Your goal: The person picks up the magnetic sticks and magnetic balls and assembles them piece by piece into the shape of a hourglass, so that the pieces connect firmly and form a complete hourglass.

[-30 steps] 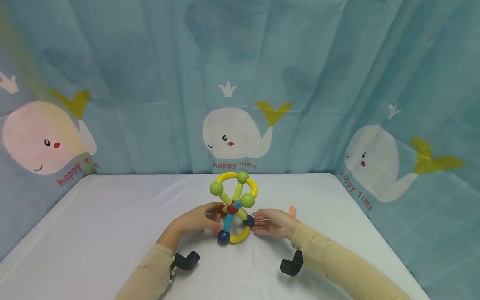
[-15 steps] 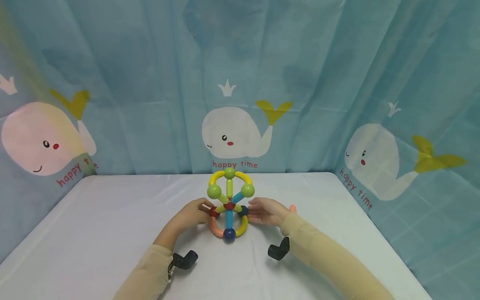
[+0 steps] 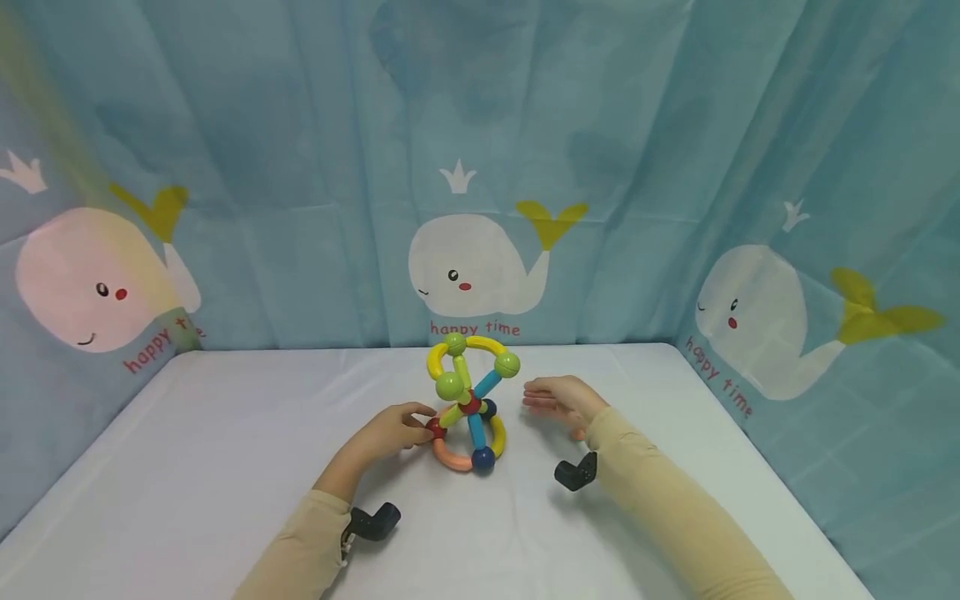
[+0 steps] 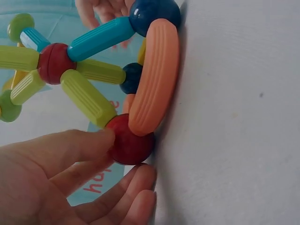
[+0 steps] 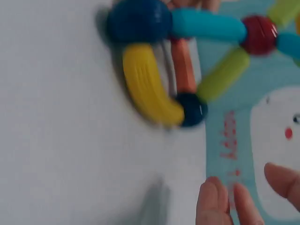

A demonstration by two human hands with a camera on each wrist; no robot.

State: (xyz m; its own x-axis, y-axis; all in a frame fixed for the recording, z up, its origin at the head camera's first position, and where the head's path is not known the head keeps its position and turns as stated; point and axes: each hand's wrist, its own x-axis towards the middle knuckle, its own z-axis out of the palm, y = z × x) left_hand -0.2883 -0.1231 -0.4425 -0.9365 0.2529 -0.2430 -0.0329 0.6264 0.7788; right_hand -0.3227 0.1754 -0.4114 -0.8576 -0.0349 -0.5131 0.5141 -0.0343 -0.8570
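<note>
A ball-and-rod building toy (image 3: 471,403) stands on the white table, a ring at its base and yellow curved rods at its top. Rods fan out from a red hub ball (image 4: 56,63). My left hand (image 3: 390,432) pinches the red base ball (image 4: 131,139), thumb on one side and fingers on the other. An orange curved rod (image 4: 157,77) joins that ball to a dark blue ball (image 4: 154,18). Off the toy's right side, my right hand (image 3: 561,400) is held apart from it with fingers extended and nothing in them.
A loose orange rod (image 3: 577,434) lies partly hidden under my right hand. White cloth covers the table (image 3: 262,467). Blue curtains (image 3: 300,167) with whale prints hang behind and at both sides. Black wrist cameras are strapped to both arms.
The toy turned to face forward, then turned further, its front blue ball swinging right. My right hand came off the toy and moved right; the left stayed by the red base ball.
</note>
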